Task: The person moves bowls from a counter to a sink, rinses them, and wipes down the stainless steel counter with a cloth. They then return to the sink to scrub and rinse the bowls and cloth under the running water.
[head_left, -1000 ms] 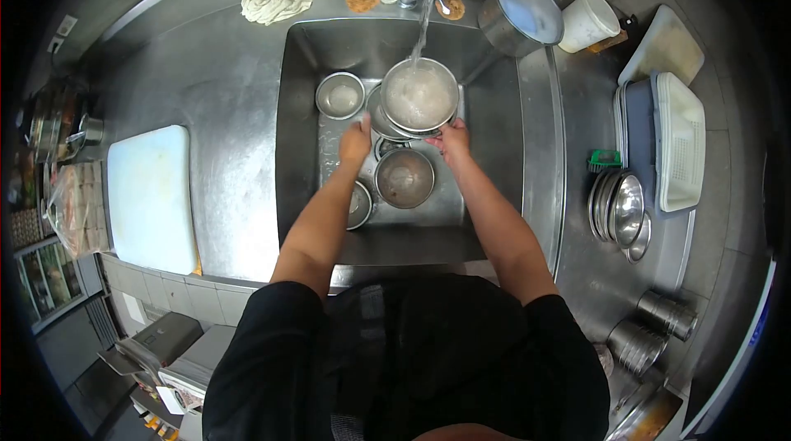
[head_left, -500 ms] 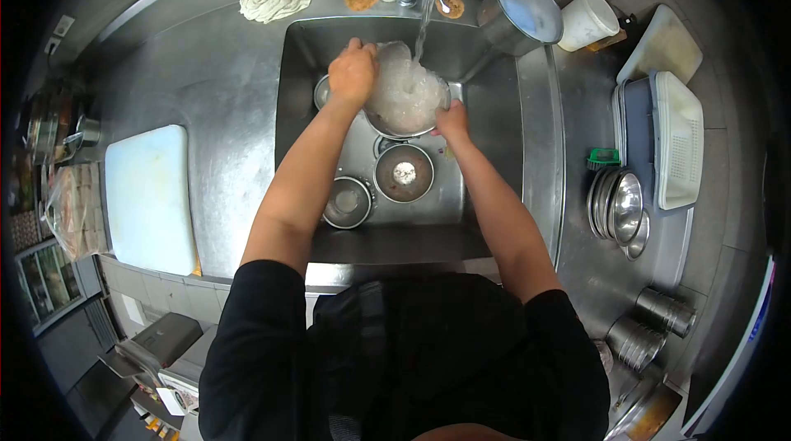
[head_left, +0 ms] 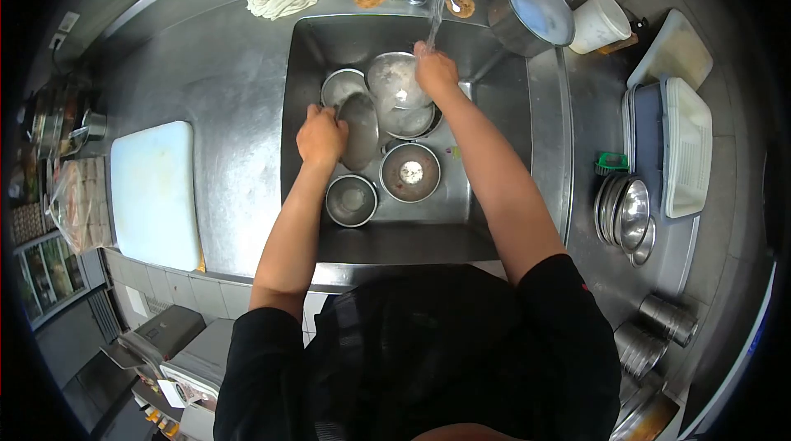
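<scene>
In the head view, the left hand (head_left: 321, 137) is closed on the rim of a tilted metal bowl (head_left: 359, 133) inside the sink (head_left: 494, 124). The right hand (head_left: 436, 72), beside the running water (head_left: 435, 22), grips a second metal bowl (head_left: 394, 78), also tilted. The hands are apart. The red mark (head_left: 585, 286) on the black sleeve (head_left: 568, 305) is too small to read.

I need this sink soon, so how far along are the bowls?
Partway, it seems. Possibly done: the stacked bowls beside the sink. In hand: a tilted bowl in the left hand, another bowl in the right hand by running water. Apparently remaining: other bowls in the sink.
</scene>
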The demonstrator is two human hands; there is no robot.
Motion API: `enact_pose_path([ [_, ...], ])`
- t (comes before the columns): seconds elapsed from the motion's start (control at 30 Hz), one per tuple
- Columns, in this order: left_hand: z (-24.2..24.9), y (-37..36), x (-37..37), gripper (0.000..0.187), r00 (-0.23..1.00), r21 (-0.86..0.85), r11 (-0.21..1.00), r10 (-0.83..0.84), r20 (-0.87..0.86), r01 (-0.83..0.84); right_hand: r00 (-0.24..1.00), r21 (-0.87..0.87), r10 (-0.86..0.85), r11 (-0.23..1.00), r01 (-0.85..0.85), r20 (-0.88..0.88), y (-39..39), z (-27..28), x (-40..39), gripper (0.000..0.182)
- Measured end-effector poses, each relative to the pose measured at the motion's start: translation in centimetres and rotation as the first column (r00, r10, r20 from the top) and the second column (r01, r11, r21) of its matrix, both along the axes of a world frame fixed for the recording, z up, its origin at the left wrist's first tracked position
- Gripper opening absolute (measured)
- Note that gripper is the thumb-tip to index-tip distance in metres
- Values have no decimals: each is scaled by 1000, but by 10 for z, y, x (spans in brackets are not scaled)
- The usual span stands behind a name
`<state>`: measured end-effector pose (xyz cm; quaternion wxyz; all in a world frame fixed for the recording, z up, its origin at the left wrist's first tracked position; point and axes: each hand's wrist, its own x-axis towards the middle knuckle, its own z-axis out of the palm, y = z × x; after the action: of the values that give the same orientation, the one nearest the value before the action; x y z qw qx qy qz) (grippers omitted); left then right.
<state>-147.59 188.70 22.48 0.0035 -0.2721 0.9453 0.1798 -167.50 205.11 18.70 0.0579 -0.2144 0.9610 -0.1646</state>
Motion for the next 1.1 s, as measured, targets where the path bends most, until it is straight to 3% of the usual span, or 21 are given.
enact_pose_path([
  [0.07, -9, 6, 11, 23, 997, 28, 999, -31, 76, 29, 1000, 41, 8, 999, -8, 16, -7, 7, -6, 30],
  [0.13, -23, 17, 20, 26, 961, 155, 985, -116, 253, 78, 956, 39, -244, 970, 241, 164, -2, 1, -11, 30],
  [0.2, -56, 29, 26, 28, 941, 218, 971, -161, 298, 98, 816, -39, -363, 905, 424, 450, 17, -36, -15, 30],
  [0.27, -77, 45, 28, 31, 916, 287, 950, -217, 338, 120, 595, -29, -263, 900, 435, 759, 43, -62, -9, 32],
  [0.4, -114, 66, 31, 35, 854, 377, 911, -325, 405, 168, 573, -38, -323, 848, 528, 753, 61, -86, 25, 32],
  [0.47, -136, 70, 33, 35, 842, 382, 902, -360, 401, 204, 652, -124, -355, 812, 570, 669, 55, -88, 35, 28],
  [0.53, -151, 69, 31, 34, 824, 422, 862, -443, 353, 282, 670, -53, -342, 867, 495, 659, 48, -87, 23, 25],
  [0.57, -146, 68, 27, 34, 821, 421, 860, -447, 354, 287, 892, -68, -257, 951, 302, 373, 46, -96, 16, 24],
  [0.6, -135, 66, 23, 33, 839, 431, 860, -432, 331, 273, 994, -11, -102, 995, 103, 50, 42, -97, 10, 23],
  [0.67, -122, 61, 5, 31, 913, 439, 867, -352, 206, 235, 998, -132, -25, 991, 18, -54, 33, -82, -8, 21],
  [0.7, -119, 57, -9, 31, 954, 441, 872, -282, 102, 211, 998, -133, -28, 991, 20, -57, 24, -56, -12, 21],
  [0.77, -88, 52, -47, 34, 988, 480, 864, -121, -94, 152, 844, -413, -100, 838, 357, 527, 2, 4, -18, 21],
  [0.8, -75, 50, -69, 35, 981, 536, 830, -62, -184, 153, 849, -416, -104, 837, 356, 518, -4, 10, -19, 21],
  [0.83, -65, 48, -92, 37, 963, 590, 790, 2, -269, 163, 804, -539, -25, 730, 420, 593, -10, 16, -21, 20],
  [0.87, -59, 49, -116, 37, 947, 725, 672, 110, -300, 152, 758, -633, 69, 602, 486, 648, -15, 22, -22, 20],
  [0.9, -81, 50, -144, 36, 887, 777, 598, 229, -400, 197, 777, -647, 59, 594, 477, 627, -18, 30, -20, 16],
  [0.93, -70, 54, -159, 36, 884, 778, 594, 230, -408, 204, 783, -649, 56, 597, 471, 620, -16, 33, -23, 16],
  [0.97, -50, 57, -169, 31, 901, 883, 419, 266, -343, 212, 932, -608, -91, 735, 300, 350, -13, 34, -25, 22],
  [1.0, -33, 61, -176, 27, 918, 951, 227, 288, -271, 209, 986, -487, -168, 859, 157, 23, -9, 33, -30, 28],
  [1.07, -11, 72, -183, 27, 942, 974, 167, 274, -194, 152, 930, -493, -325, 789, 367, 172, 5, 47, -38, 33],
  [1.1, -7, 74, -183, 28, 962, 990, 110, 249, -113, 88, 915, -455, -383, 797, 397, 126, 11, 41, -53, 35],
])
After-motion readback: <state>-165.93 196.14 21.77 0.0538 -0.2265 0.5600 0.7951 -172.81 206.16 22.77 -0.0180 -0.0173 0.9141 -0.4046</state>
